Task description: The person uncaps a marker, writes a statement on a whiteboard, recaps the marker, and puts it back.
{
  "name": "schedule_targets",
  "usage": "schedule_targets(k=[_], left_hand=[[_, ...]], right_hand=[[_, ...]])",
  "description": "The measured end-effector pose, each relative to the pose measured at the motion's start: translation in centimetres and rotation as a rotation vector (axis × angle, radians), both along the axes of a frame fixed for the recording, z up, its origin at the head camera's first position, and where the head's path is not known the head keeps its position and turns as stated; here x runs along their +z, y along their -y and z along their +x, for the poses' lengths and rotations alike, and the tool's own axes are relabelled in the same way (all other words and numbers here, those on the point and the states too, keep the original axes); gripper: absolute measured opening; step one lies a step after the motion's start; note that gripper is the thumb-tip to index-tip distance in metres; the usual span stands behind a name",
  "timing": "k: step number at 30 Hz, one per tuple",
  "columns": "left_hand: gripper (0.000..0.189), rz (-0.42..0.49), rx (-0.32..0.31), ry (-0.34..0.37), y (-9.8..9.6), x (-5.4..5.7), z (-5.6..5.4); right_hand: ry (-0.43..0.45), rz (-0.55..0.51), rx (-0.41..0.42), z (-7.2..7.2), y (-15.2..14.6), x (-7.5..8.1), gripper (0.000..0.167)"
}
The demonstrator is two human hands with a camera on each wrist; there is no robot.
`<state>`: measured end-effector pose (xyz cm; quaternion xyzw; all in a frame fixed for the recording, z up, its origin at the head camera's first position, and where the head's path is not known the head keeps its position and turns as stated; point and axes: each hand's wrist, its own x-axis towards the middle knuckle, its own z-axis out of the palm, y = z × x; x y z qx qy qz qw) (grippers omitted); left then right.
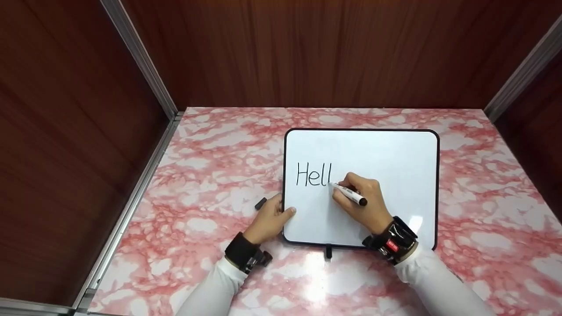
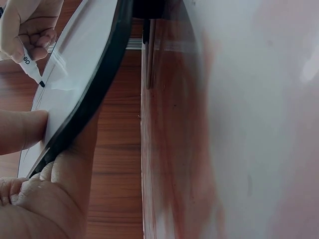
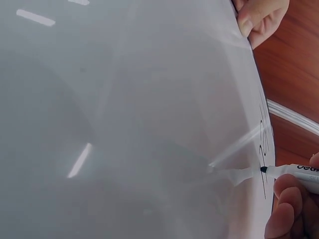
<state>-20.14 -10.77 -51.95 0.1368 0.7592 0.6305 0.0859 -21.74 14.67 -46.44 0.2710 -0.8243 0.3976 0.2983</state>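
Note:
A whiteboard with a black frame carries the handwritten letters "Hell" in black. My right hand pinches a white marker with a black end, its tip at the foot of the last letter. In the right wrist view the black marker tip meets the board's surface. My left hand grips the board's left edge, thumb on the white face and fingers behind. The left wrist view shows that thumb lying on the board beside the dark frame.
A small black marker cap lies on the red-and-white marbled table just left of the board. A short black tab sticks out below the board's bottom edge. Brown wood-grain panels with metal trim surround the table.

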Motion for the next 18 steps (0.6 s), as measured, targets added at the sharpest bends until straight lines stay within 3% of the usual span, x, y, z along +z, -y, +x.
schedule_targets(k=[18], left_hand=[[0.03,-0.002,0.001,0.001,-0.07,-0.15,-0.1]], right_hand=[[-0.017,-0.006,0.04,0.27,-0.69,-0.14,0.02]])
